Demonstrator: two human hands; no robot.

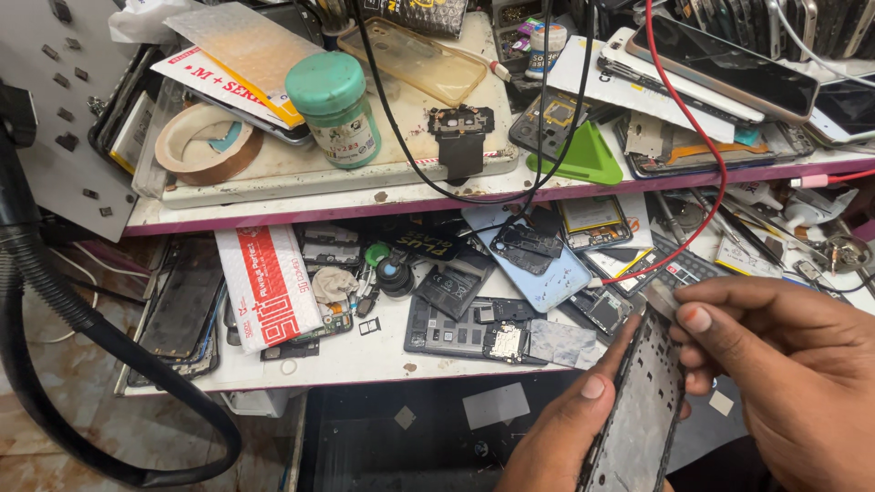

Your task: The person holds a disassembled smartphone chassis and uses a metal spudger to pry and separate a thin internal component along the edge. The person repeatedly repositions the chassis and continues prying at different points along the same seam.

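Cluttered repair counter [365,355] fills the view, with a shelf [319,196] above carrying a green-lidded jar [335,107] and a tape roll [205,141]. At 5 o'clock, the left hand [565,437] cradles a phone frame [638,419] from below, thumb on its edge, apparently to steady it. The frame's long axis runs from 6 toward 12 o'clock, tilted slightly right, top end pointing away from the person. The right hand [784,364] pinches a small flat piece [658,297] at that top end. Both hands are closed on their items.
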